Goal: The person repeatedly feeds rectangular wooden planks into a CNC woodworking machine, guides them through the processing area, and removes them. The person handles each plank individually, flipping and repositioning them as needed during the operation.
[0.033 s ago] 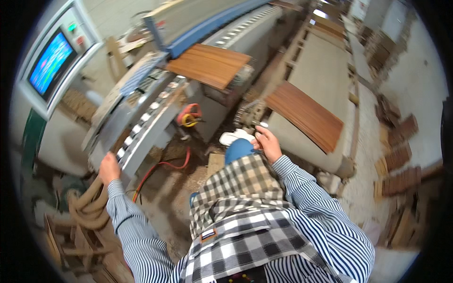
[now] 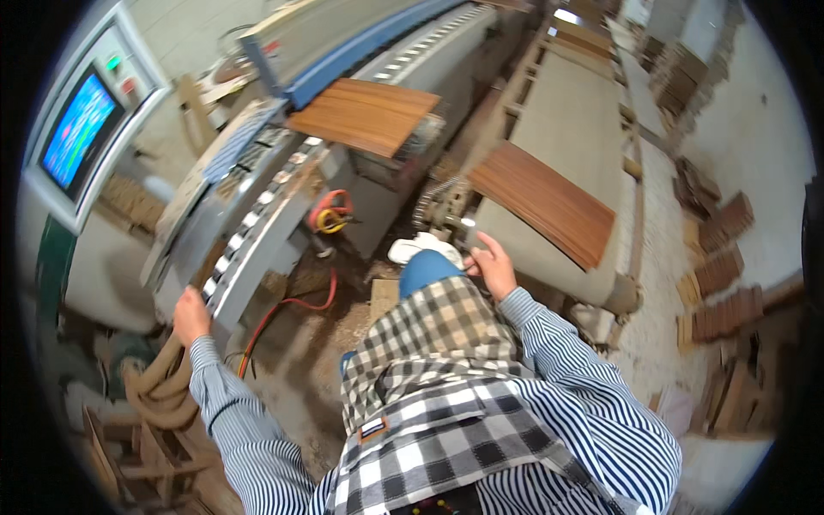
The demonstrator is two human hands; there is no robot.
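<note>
My left hand (image 2: 191, 318) is closed at the near end of the edge machine's roller rail (image 2: 245, 232); its curled fingers hide whether it grips anything. My right hand (image 2: 493, 268) hovers over my knee, thumb and fingers apart, with nothing seen in it. It is nearest to the end of a conveyor belt (image 2: 573, 112). On that end lies a brown wood-grain board (image 2: 545, 203), set at a slant and reaching past the belt's front edge. A second wood-grain board (image 2: 365, 116) sticks out from the machine's blue beam (image 2: 343, 64), lying flat.
At the left a control panel with a lit screen (image 2: 83, 129) stands beside the machine. A red hose (image 2: 300, 302) hangs to the floor below the rail. Thick ribbed tubing (image 2: 163, 399) coils at the lower left. Stacks of brown strips (image 2: 725, 318) lie along the right wall.
The whole view has shifted slightly, so the scene sits a little further left. Both hands and both boards keep their places.
</note>
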